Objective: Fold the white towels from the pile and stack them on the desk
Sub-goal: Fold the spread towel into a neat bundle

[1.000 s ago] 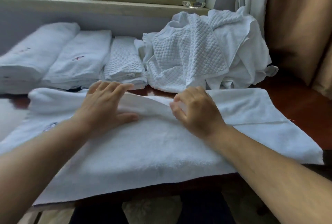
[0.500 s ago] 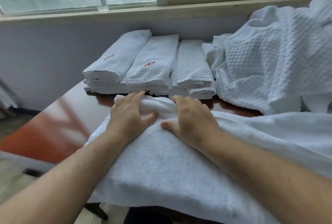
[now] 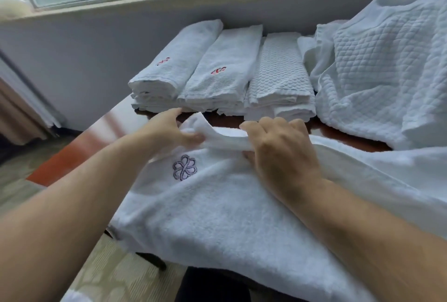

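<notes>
Change: both hands, flat and pressing on the towel half a second ago, now grip its far edge and have raised it off the surface; a purple flower emblem (image 3: pixel 184 167) that was not in sight before now shows beneath the lifted fold.
Desk (image 3: pixel 70 158): reddish-brown wood, bare at the left; the towel hangs over its near edge.
Unfolded pile (image 3: pixel 377 79): quilted white towels heaped at the right against the wall, waiting their turn.
Towel in hand (image 3: pixel 217 217): spread across the near part of the desk, its far edge pulled up into a ridge between the two hands.
Folded stacks (image 3: pixel 217 79): three neat stacks side by side behind the hands, just beyond the lifted edge; two top towels carry red marks.
Right hand (image 3: pixel 278 151): fingers curled over the raised edge, thumb under it, gripping the cloth.
Left hand (image 3: pixel 169 129): pinches the corner of the same edge between thumb and fingers.
Meaning: smoothing looks finished; I judge the next fold is starting, and the edge needs carrying over evenly.
</notes>
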### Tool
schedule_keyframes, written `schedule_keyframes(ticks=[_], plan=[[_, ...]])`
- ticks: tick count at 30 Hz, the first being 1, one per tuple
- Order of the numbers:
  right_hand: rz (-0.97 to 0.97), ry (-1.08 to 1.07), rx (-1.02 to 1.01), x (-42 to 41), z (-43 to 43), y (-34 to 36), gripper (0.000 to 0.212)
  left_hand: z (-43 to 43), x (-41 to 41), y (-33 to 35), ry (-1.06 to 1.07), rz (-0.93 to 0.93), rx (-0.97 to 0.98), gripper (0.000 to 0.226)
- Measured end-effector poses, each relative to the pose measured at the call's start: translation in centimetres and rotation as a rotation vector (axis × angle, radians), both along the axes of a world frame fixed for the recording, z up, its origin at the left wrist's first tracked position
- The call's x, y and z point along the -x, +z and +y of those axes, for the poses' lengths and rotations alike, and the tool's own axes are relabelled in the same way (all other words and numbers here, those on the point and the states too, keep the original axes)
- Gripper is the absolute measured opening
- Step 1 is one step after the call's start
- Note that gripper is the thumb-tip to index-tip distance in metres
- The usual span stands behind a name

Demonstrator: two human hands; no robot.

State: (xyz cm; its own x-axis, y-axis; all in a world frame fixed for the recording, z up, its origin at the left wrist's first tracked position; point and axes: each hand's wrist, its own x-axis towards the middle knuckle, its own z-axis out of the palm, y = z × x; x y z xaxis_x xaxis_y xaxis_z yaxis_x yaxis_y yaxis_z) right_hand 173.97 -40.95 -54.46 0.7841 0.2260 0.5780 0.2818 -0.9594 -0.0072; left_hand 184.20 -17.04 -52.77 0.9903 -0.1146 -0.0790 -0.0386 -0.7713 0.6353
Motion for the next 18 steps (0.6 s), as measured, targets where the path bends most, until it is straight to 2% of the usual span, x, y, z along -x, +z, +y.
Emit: schedule_keyframes(ticks=[1, 3, 4, 6, 9, 11, 15, 18], plan=[[-0.039, -0.011, 0.049, 0.0, -0.1, 0.0, 0.017, -0.2, 0.2, 0.0, -0.003, -0.038, 0.02, 0.054], [-0.118, 0.004, 0.116, 0.1, -0.3, 0.0, 0.016, -0.5, 0.5, 0.1, 0.045, -0.239, 0.084, 0.018], [-0.154, 0.02, 0.131, 0.1, -0.3, 0.1, 0.016, -0.5, 0.8, 0.3, 0.069, -0.362, 0.132, 0.012], [-0.234, 0.072, 0.127, 0.3, -0.5, 0.3, 0.015, -0.4, 1.7, 0.9, 0.093, -0.545, 0.243, 0.023], [-0.295, 0.296, 0.057, 1.0, -0.6, 0.6, 0.016, 0.6, 3.8, 1.2, 0.139, -0.598, 0.329, 0.026], [-0.234, 0.446, 0.047, 1.6, -0.6, 0.9, 0.023, 1.6, 5.3, 0.9, 0.162, -0.515, 0.365, 0.023], [-0.159, 0.532, 0.076, 2.6, -0.2, 0.9, 0.026, 3.9, 8.1, -0.1, 0.146, -0.148, 0.512, 0.03], [-0.189, 0.589, 0.122, 3.4, 0.3, 0.6, 0.028, 4.6, 8.8, -0.2, 0.333, 0.095, 0.971, 0.033]])
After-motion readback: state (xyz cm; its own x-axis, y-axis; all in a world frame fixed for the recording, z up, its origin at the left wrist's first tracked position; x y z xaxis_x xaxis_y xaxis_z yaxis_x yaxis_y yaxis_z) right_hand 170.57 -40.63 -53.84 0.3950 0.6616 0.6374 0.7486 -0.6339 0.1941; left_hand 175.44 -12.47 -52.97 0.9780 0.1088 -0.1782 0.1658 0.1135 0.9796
